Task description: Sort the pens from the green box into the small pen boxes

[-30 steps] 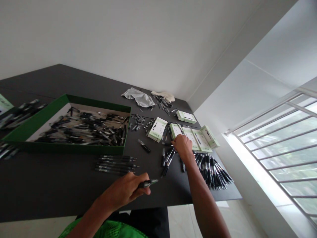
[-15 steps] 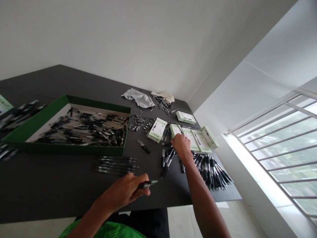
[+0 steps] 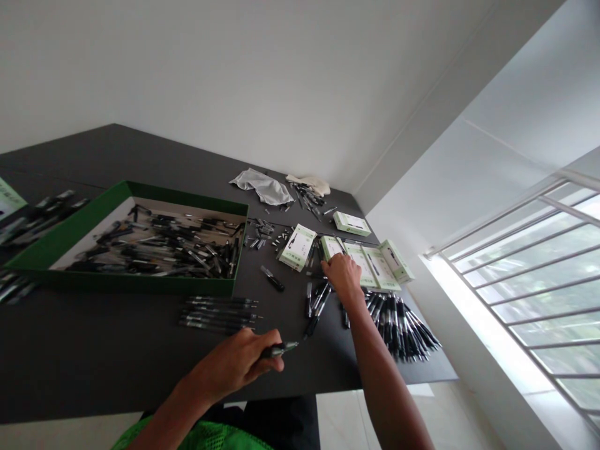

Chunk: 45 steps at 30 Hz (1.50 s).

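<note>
My left hand [image 3: 232, 364] sits near the table's front edge, closed around a black pen [image 3: 280, 350] whose tip points right. My right hand [image 3: 342, 278] reaches over the table, its fingertips at a pale green pen box [image 3: 332, 247]. Whether those fingers pinch anything is hard to tell. Just below that hand lie several loose black pens [image 3: 317, 306]. More boxes [image 3: 379, 269] stand in a row to its right, and a fanned heap of black pens [image 3: 398, 328] lies beyond my forearm.
A green tray [image 3: 187, 195] full of loose pens fills the left of the dark table [image 3: 94, 356]. A neat row of pens [image 3: 218, 314] lies in front of it. A grey cloth [image 3: 261, 187] and small pen parts [image 3: 260, 234] sit at the back. A barred window [image 3: 515, 281] is on the right.
My right hand has shifted slightly left. The left hand and pen have hardly moved, and the whole view has drifted a little.
</note>
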{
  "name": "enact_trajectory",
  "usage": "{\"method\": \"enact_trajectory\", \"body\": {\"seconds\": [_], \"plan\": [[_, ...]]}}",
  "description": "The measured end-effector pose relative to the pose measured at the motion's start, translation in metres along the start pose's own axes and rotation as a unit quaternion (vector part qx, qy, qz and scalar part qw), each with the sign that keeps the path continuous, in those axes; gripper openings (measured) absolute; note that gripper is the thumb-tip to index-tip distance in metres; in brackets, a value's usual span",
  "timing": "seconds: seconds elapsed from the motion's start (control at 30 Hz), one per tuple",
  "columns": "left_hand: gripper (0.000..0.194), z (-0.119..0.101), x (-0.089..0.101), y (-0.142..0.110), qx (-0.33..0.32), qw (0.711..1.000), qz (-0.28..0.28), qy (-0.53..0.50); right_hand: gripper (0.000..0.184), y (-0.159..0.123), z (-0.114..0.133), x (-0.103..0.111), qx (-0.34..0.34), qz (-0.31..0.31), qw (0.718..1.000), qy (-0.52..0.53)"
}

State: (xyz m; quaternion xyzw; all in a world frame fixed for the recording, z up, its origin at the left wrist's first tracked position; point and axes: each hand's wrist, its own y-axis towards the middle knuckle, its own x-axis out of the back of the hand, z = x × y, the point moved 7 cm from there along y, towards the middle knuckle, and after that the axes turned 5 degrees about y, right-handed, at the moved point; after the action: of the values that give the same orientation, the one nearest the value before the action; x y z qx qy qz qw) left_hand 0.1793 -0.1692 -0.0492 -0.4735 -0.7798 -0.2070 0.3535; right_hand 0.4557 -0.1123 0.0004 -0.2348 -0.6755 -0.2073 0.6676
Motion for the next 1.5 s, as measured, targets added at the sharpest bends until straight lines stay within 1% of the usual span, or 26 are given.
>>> {"method": "enact_trajectory", "body": {"seconds": [0.13,0.3,0.57,0.77,1.07,1.27,1.37,1.5], "plan": [[0.088,-0.001,-0.001,0.001,-0.001,1.0,0.005,0.001,0.038,-0.003,-0.004,0.0,0.002,0.013,1.0,-0.001],[0.091,0.001,-0.003,0.001,0.012,1.0,0.015,0.012,0.035,-0.005,-0.001,0.0,0.012,0.023,1.0,-0.003],[0.088,0.002,-0.002,0.0,0.013,1.0,0.009,0.009,0.029,0.001,0.004,-0.002,0.019,0.012,1.0,0.003],[0.088,-0.001,-0.001,0.0,0.014,1.0,0.014,0.007,0.031,0.003,0.003,-0.004,0.029,0.003,0.999,0.016],[0.064,0.006,-0.006,0.0,0.046,0.998,0.04,0.015,0.025,-0.004,0.008,0.002,0.076,0.022,0.996,0.028],[0.063,0.006,-0.006,0.0,0.055,0.997,0.045,0.008,0.023,0.0,0.013,0.003,0.102,0.033,0.994,0.02],[0.063,0.006,-0.005,0.0,0.048,0.998,0.035,0.007,0.021,0.0,0.019,0.002,0.12,0.041,0.992,0.02],[0.061,0.008,-0.005,0.0,0.033,0.999,0.014,0.007,0.025,0.001,0.025,0.0,0.127,0.043,0.991,0.017]]}}
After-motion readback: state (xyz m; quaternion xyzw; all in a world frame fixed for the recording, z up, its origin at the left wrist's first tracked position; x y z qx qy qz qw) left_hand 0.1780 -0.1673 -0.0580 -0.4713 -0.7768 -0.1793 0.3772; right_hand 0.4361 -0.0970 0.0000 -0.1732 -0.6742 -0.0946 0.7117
